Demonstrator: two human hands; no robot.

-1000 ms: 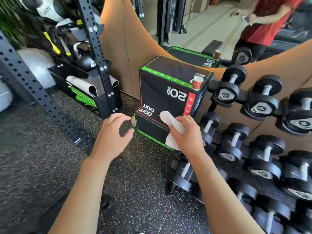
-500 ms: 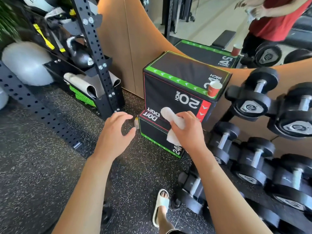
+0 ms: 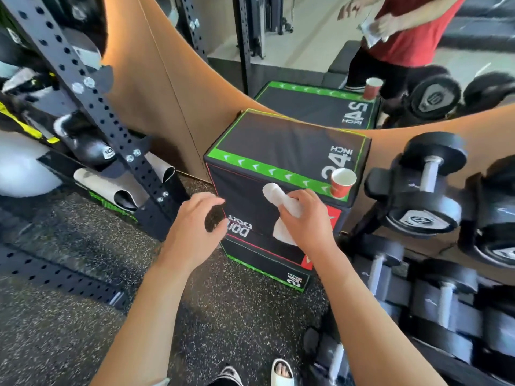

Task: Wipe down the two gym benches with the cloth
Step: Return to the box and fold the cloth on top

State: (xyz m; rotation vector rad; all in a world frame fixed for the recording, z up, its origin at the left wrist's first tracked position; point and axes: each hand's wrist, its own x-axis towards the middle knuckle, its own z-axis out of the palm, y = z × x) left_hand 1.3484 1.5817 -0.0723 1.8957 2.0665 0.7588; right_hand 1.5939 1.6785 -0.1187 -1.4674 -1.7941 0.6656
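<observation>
My right hand [image 3: 305, 218] grips a white cloth [image 3: 274, 195] in front of a black plyo box [image 3: 284, 140] with green edging. My left hand [image 3: 195, 221] hovers beside it with fingers curled and apart, holding nothing, near the box's left front corner. In the mirror above, a black padded gym bench [image 3: 338, 64] is partly visible behind the reflected box. No bench shows directly in front of me.
A red paper cup [image 3: 342, 182] stands on the box's right front corner. Dumbbells on a rack [image 3: 423, 201] fill the right side. A black perforated rack upright [image 3: 83, 90] with kettlebells and rolled mats stands at left. Speckled rubber floor [image 3: 69, 316] and my sandalled feet [image 3: 281, 373] lie below.
The view has closed in on the box, and its top now shows more fully. Both hands have kept their pose, the right still holding the cloth.
</observation>
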